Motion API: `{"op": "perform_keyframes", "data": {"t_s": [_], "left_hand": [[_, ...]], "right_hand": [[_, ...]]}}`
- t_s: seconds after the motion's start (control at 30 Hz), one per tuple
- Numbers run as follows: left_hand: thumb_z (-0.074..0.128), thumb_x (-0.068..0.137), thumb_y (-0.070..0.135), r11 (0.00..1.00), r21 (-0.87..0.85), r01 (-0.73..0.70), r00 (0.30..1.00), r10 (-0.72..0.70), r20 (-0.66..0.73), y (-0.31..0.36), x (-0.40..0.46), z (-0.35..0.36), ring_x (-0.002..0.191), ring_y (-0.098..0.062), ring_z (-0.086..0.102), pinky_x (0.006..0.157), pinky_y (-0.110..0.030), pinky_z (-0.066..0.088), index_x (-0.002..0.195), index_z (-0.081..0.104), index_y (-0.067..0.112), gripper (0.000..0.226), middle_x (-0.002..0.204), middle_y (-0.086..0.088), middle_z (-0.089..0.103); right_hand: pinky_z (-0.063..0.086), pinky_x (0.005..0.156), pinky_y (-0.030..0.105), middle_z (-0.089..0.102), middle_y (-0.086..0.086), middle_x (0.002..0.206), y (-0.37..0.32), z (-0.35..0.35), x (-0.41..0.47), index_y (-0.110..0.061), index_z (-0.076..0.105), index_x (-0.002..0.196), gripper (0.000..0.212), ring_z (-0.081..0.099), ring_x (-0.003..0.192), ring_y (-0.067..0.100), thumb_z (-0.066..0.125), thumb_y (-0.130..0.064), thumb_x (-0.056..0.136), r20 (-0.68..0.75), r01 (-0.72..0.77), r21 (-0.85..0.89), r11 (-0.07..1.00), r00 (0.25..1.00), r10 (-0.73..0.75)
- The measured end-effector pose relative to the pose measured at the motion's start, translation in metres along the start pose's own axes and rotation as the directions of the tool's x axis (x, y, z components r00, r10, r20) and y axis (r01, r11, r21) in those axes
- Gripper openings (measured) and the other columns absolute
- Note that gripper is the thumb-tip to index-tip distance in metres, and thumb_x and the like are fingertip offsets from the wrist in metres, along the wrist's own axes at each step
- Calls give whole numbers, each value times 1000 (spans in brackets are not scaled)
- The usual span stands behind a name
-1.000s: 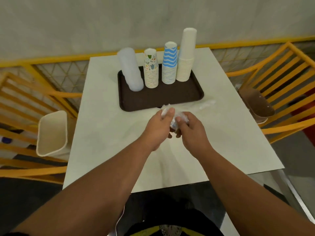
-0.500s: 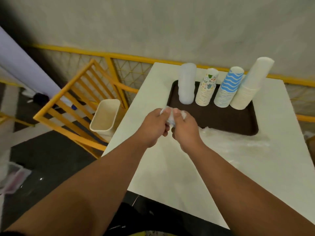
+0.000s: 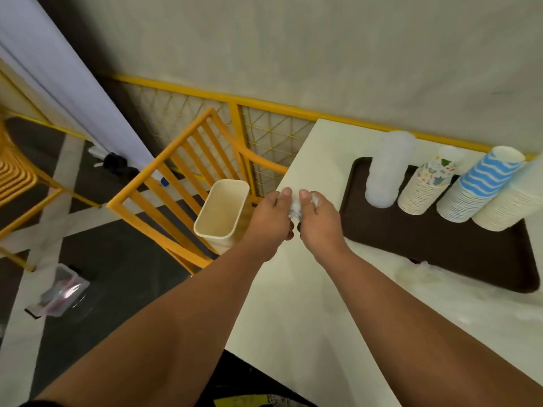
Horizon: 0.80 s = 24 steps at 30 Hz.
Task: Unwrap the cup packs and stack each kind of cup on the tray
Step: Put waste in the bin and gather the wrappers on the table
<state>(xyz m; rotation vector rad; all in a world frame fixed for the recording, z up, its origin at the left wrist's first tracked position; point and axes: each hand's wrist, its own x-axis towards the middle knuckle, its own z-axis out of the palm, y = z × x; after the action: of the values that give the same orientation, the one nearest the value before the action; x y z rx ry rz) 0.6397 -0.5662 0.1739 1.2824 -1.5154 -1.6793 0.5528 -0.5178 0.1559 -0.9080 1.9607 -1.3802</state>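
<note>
My left hand (image 3: 269,221) and my right hand (image 3: 318,223) press together on a crumpled clear plastic wrapper (image 3: 295,205) above the table's left edge. On the dark brown tray (image 3: 435,245) stand several cup stacks in a row: clear plastic cups (image 3: 385,168), patterned paper cups (image 3: 426,186), blue wavy-striped cups (image 3: 476,186) and plain white cups (image 3: 511,207) at the frame's right edge. More clear wrapping (image 3: 423,271) lies on the white table (image 3: 323,304) in front of the tray.
A cream waste bin (image 3: 220,212) stands on the floor just left of the table, below my hands. A yellow slatted chair (image 3: 182,177) and yellow mesh railing (image 3: 264,124) flank it. A clear plastic box (image 3: 63,292) lies on the dark floor at left.
The view has swung left. Both hands, still bunching the wrapper, have moved from the table's middle front to its left edge near the waste bin.
</note>
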Motion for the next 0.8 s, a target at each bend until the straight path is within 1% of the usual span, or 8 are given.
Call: {"op": "perform_keyframes", "data": {"t_s": [0.1,0.2,0.33,0.43,0.5,0.6,0.7,0.8], "left_hand": [[48,100,26,992,-120,47,997,-39,68,-6,41,-37,54,-15,48,50,-30,40,101,63,4,26,68,-7,54],[46,99,24,999,24,21,993,-23,116,-26,98,-82,62,-17,53,58,-35,45,95,65,8,25,66,-4,58],[41,100,36,960,274,60,997,-42,-69,-69,196,-153,77,-22,62,70,-37,55,98,60,19,26,82,-7,65],[34,90,51,863,461,207,970,-121,-208,-121,272,-195,87,-35,65,80,-51,57,109,59,22,42,97,-16,66],[41,90,46,808,529,260,964,-187,-187,-159,313,-201,83,-33,66,79,-45,57,105,64,24,35,94,-15,67],[53,89,35,779,550,302,950,-297,-101,-206,356,-189,82,-31,68,78,-41,58,107,68,14,31,96,-15,70],[54,95,24,723,563,402,893,-444,-67,-248,384,-173,86,-25,63,73,-31,54,123,60,6,33,114,-15,67],[52,99,25,644,627,438,859,-505,-81,-289,407,-158,122,-28,54,96,-37,46,135,51,8,40,139,-13,51]], "right_hand": [[41,64,21,63,1,93,0,37,34,-14,61,112,42,59,81,16,36,-45,103,37,-1,-55,998,999,3],[46,71,25,65,-1,103,6,90,78,-17,62,119,43,61,91,17,39,-48,102,81,-80,-76,994,993,86],[54,90,39,63,-3,114,25,166,138,-32,56,113,32,61,103,19,39,-55,99,98,-300,-31,953,948,302],[49,99,43,57,-8,120,46,208,176,-37,49,112,23,55,112,17,37,-53,100,42,-428,-16,904,903,428],[47,98,38,51,-11,119,64,229,196,-34,49,124,31,51,110,13,36,-50,101,-6,-468,-40,883,883,468],[40,79,27,54,-3,117,92,258,220,-23,50,131,38,50,90,5,35,-43,104,-76,-488,-85,869,873,482],[37,88,29,51,4,139,123,284,238,-22,43,143,44,51,120,21,33,-42,105,-120,-527,-140,838,849,514],[38,100,37,44,3,148,149,299,248,-28,36,148,47,43,132,26,30,-45,105,-147,-565,-127,815,823,548]]}}
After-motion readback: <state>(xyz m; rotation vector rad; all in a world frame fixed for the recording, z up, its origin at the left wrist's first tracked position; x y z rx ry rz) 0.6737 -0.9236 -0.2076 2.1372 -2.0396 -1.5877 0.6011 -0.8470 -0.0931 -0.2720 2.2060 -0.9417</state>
